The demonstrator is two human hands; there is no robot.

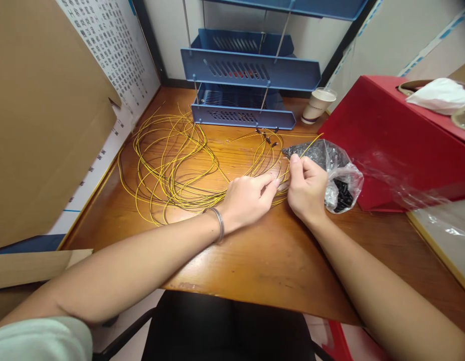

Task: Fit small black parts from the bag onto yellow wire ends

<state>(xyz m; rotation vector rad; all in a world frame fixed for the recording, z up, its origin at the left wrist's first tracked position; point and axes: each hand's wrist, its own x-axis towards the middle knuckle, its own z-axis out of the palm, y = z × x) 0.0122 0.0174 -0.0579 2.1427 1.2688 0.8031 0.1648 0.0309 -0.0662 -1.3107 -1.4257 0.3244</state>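
Both hands meet mid-tabletop (255, 260). Right hand (305, 189) pinches a yellow wire (172, 170) end, prob. fitting something tiny. Left hand (249, 198) fingers pressed on strands. Wire bundle sprawls toward 10 o'clock; plastic bag (339, 173) at 2 o'clock.

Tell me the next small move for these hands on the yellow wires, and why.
Probably draw the pinched yellow wire free of the loose coil. Both the left hand and right hand meet at one strand beside the plastic bag, while the rest lies tangled.
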